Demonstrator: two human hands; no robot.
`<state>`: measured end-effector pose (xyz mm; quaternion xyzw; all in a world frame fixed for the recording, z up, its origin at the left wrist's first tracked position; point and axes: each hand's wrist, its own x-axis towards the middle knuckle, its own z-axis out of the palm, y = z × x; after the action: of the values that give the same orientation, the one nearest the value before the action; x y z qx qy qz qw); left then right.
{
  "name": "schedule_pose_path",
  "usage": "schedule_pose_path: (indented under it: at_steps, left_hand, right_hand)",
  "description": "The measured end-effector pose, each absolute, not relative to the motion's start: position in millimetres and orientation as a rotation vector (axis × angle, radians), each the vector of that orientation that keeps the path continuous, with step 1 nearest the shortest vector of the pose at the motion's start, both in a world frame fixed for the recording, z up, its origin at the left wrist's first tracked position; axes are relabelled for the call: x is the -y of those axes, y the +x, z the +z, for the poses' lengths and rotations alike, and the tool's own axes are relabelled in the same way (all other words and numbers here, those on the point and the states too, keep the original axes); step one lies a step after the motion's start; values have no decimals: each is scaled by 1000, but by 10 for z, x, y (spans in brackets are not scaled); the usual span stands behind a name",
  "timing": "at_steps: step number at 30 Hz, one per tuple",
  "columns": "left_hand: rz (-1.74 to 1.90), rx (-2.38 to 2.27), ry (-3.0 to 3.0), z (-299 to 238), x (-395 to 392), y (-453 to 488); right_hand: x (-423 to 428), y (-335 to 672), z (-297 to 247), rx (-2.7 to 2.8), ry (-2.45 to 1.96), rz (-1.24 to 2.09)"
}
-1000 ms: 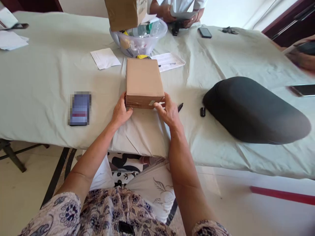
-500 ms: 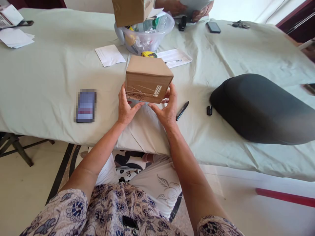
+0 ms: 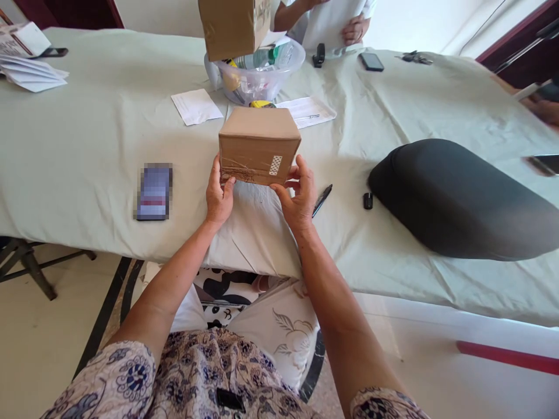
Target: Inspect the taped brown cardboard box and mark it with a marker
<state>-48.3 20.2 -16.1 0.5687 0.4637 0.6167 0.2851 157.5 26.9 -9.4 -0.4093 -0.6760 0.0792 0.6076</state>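
Note:
Between my two hands is a brown cardboard box, its near face marked with a white printed patch and torn, scuffed cardboard along the lower left. My left hand grips the box's left lower corner, thumb on the near face and fingers along the side. At the lower right corner, my right hand holds it with the thumb at the bottom edge; its fingers are partly behind the box. An uncapped black marker lies just right of my right hand, and its black cap stands farther right.
A phone lies left. Behind the box are a yellow tape measure, papers, a clear plastic basin and another carton. A black padded seat fills the right. Another person's hand shows across the table.
The box has turned slightly and shifted a little left. My left thumb has moved left along its lower edge, away from the right thumb. The person opposite has lowered or moved the pale sheet.

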Motion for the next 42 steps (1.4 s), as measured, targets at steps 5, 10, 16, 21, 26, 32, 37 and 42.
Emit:
schedule_pose_path:
  at_steps: [5, 10, 16, 21, 26, 32, 37, 42]
  left_hand:
    - [1644, -1131, 1430, -135, -226, -516]
    - [1636, -1138, 1398, -105, -221, -534]
    - [1630, -1157, 1271, -110, -215, -495]
    - [1596, -1151, 1266, -92, -205, -472]
    - [1589, -1123, 1257, -25, -158, -448]
    - [1520, -1059, 1252, -41, -167, -419]
    - [1524, -999, 1425, -2, -120, -391]
    - [1534, -1017, 1426, 66, -57, -361]
  right_hand:
    - [-217, 1549, -37, 1573, -925, 200]
    - [-162, 1533, 6, 1607, -942, 292]
    - [-100, 1552, 52, 1590, -987, 359]
    - [-72, 1526, 107, 1535, -999, 373]
    - [-33, 1397, 104, 1587, -990, 383]
    - [58, 1257, 89, 1706, -970, 438]
    - [76, 1233, 96, 1735, -913, 418]
    - [50, 1243, 97, 1732, -887, 408]
